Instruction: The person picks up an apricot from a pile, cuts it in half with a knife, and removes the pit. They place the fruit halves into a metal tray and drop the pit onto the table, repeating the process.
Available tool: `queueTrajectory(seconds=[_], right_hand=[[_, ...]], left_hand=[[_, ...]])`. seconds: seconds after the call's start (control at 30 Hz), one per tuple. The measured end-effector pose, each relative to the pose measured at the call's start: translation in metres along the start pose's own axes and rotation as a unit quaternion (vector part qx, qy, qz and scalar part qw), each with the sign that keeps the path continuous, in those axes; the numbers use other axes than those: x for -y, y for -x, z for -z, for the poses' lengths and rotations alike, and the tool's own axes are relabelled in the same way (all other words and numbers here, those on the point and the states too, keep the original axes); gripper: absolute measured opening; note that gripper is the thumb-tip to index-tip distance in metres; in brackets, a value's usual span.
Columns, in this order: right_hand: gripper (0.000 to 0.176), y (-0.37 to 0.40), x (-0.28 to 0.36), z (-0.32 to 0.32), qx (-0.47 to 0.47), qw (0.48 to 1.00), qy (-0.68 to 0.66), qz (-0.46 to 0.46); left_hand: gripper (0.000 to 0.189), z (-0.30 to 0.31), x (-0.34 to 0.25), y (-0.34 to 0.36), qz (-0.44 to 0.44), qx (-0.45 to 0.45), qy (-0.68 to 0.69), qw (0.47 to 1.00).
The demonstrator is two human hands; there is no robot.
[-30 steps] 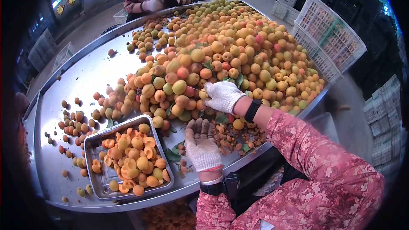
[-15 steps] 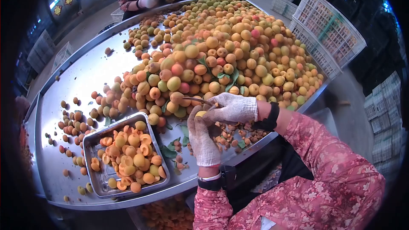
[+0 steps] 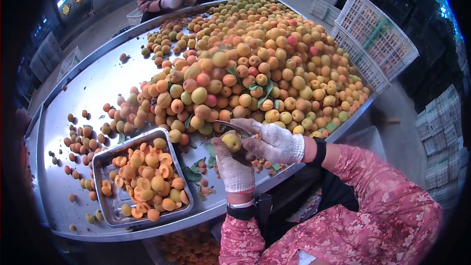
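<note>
My left hand (image 3: 235,169), in a white knit glove, is closed around a yellow-green apricot (image 3: 231,142), with the fruit's top showing between thumb and fingers. Close on its right, my gloved right hand (image 3: 275,141) grips a small knife (image 3: 227,124) whose blade points left, just above the fruit. Below and left of my hands stands a metal tray (image 3: 192,201) of halved and whole apricots (image 3: 158,183). A large heap of whole apricots (image 3: 255,64) rises beyond my hands. Green leaves (image 3: 193,173) and scraps (image 3: 262,166) lie around my wrists.
The steel table (image 3: 117,76) has a raised rim, with loose apricots along its left side. Across it, a person in gloves (image 3: 172,1) works at the far edge. White crates (image 3: 377,32) stand at the right, and a bin of apricot pieces (image 3: 191,248) sits below the front edge.
My right hand has shifted slightly right and down, with the knife blade now above the apricot. More of the fruit shows in my left hand. The far person's hands have come together.
</note>
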State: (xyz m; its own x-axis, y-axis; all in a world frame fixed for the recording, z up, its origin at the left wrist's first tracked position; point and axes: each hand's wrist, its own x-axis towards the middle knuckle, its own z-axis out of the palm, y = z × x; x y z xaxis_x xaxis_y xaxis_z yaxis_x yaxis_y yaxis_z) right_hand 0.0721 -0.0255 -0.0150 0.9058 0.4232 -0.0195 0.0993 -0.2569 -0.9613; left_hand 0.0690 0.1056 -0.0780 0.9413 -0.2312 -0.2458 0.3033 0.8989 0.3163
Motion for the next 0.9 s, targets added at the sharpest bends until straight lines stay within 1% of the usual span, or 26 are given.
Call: queueTrajectory(seconds=[0.03, 0.07, 0.1, 0.2, 0.23, 0.3, 0.33, 0.4, 0.43, 0.5, 0.53, 0.6, 0.63, 0.67, 0.7, 0.73, 0.77, 0.83, 0.9], right_hand=[[0.060, -0.002, -0.008, -0.002, -0.022, 0.997, 0.055, 0.055], [0.059, -0.004, -0.008, -0.004, -0.044, 0.987, 0.110, 0.110], [0.059, -0.004, -0.007, -0.005, -0.042, 0.987, 0.111, 0.109], [0.058, -0.002, 0.003, -0.005, -0.045, 0.986, 0.118, 0.107], [0.058, -0.001, 0.004, -0.005, -0.040, 0.986, 0.132, 0.093], [0.058, 0.000, 0.006, -0.006, -0.034, 0.986, 0.146, 0.077], [0.058, 0.000, 0.007, -0.007, -0.044, 0.984, 0.154, 0.073], [0.058, 0.001, 0.005, -0.009, -0.053, 0.983, 0.161, 0.068], [0.057, 0.000, 0.002, -0.010, -0.061, 0.978, 0.187, 0.072], [0.056, 0.001, -0.001, -0.012, -0.069, 0.971, 0.213, 0.078], [0.055, 0.003, -0.002, -0.014, -0.083, 0.966, 0.229, 0.092], [0.054, 0.004, -0.004, -0.018, -0.092, 0.960, 0.238, 0.116], [0.053, 0.006, -0.008, -0.021, -0.114, 0.957, 0.239, 0.118], [0.051, 0.005, -0.011, -0.025, -0.133, 0.955, 0.234, 0.122], [0.050, 0.004, -0.010, -0.027, -0.135, 0.963, 0.210, 0.102], [0.048, 0.004, -0.007, -0.028, -0.133, 0.970, 0.185, 0.083], [0.046, 0.001, -0.008, -0.029, -0.136, 0.967, 0.196, 0.090], [0.044, -0.005, -0.011, -0.031, -0.140, 0.958, 0.225, 0.111], [0.041, -0.008, -0.011, -0.032, -0.135, 0.951, 0.253, 0.118]], left_hand=[[0.059, -0.003, 0.001, 0.001, -0.001, -0.001, 0.001, 1.000], [0.060, -0.007, 0.001, 0.004, -0.046, 0.005, -0.050, 0.998], [0.061, -0.010, 0.001, 0.005, -0.092, 0.012, -0.101, 0.991], [0.061, -0.009, 0.002, 0.005, -0.088, -0.001, -0.120, 0.989], [0.061, -0.009, 0.002, 0.005, -0.089, -0.002, -0.118, 0.989], [0.061, -0.007, 0.003, 0.006, -0.112, -0.010, -0.189, 0.976], [0.061, -0.008, 0.003, 0.006, -0.112, -0.011, -0.189, 0.976], [0.054, -0.010, 0.002, 0.009, -0.146, -0.027, -0.236, 0.960], [0.054, -0.011, 0.001, 0.010, -0.146, -0.028, -0.236, 0.960], [0.052, -0.013, 0.001, 0.013, -0.176, -0.028, -0.295, 0.939], [0.052, -0.012, 0.002, 0.013, -0.179, -0.028, -0.295, 0.938], [0.054, -0.010, 0.004, 0.013, -0.205, -0.060, -0.381, 0.900], [0.055, -0.004, 0.009, 0.010, -0.212, -0.077, -0.391, 0.892], [0.055, 0.001, 0.012, 0.007, -0.238, -0.088, -0.408, 0.877], [0.053, 0.007, 0.015, 0.004, -0.246, -0.093, -0.420, 0.869], [0.049, 0.003, 0.013, 0.006, -0.241, -0.102, -0.412, 0.873], [0.046, -0.001, 0.008, 0.010, -0.221, -0.113, -0.414, 0.876], [0.042, 0.007, 0.012, 0.004, -0.234, -0.114, -0.374, 0.890], [0.040, 0.007, 0.010, 0.004, -0.236, -0.133, -0.388, 0.881]])
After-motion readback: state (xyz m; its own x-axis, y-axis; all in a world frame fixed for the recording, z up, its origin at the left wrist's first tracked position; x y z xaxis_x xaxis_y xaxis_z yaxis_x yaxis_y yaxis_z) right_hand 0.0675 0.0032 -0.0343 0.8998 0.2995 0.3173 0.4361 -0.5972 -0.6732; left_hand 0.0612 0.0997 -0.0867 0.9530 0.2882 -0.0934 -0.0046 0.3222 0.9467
